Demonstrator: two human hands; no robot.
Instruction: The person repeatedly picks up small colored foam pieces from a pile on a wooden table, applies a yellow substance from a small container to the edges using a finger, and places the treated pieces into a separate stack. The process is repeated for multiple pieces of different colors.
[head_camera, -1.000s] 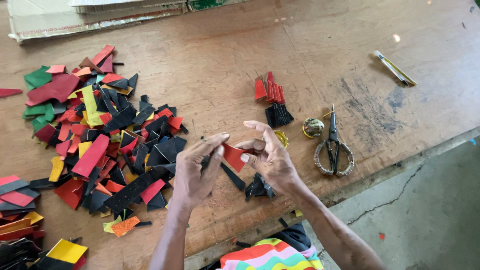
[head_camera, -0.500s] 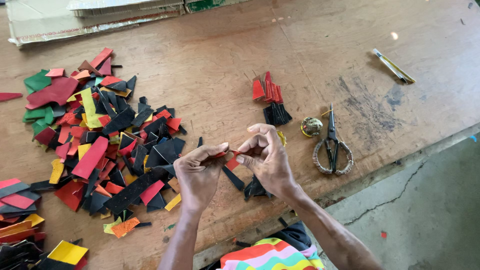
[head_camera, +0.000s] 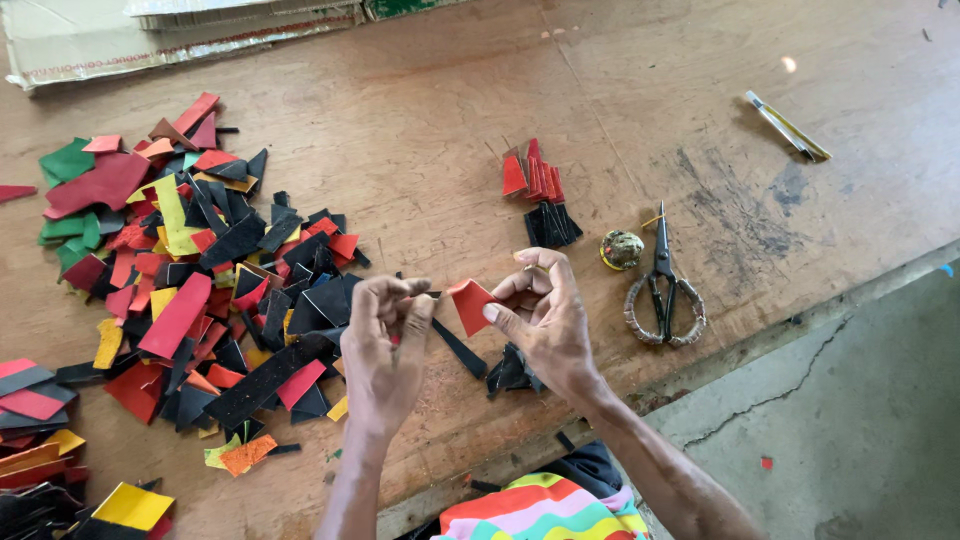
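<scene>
— Held where?

— Small red piece (head_camera: 470, 304), pinched by the right hand (head_camera: 540, 320), thumb under one edge, fingers curled over the top; raised just above the wooden table (head_camera: 440, 110), near its front edge.

— And the left hand (head_camera: 385, 345)?

— Fingertips bunched together close beside the red piece, gripping something thin and dark; too small to tell what exactly.

— Directly below?

— Black strip (head_camera: 460, 347) lying flat between the two wrists, a small clump of black scraps (head_camera: 512, 372) just right of it, almost at the table's lip.

— Further out?

— Left: big loose heap of red, black, yellow and green offcuts (head_camera: 190, 280), reaching right up to the left hand. Ahead: neat little fan of red and black pieces (head_camera: 540, 195). Right: round spool (head_camera: 621, 249) touching scissors (head_camera: 662, 285) with wrapped handles. Far right: narrow yellowish blade tool (head_camera: 788, 126).

— Free room?

— Bare wood ahead, between heap and fan, and beyond the fan. Concrete floor (head_camera: 860, 400) past the table's edge on the right.
</scene>
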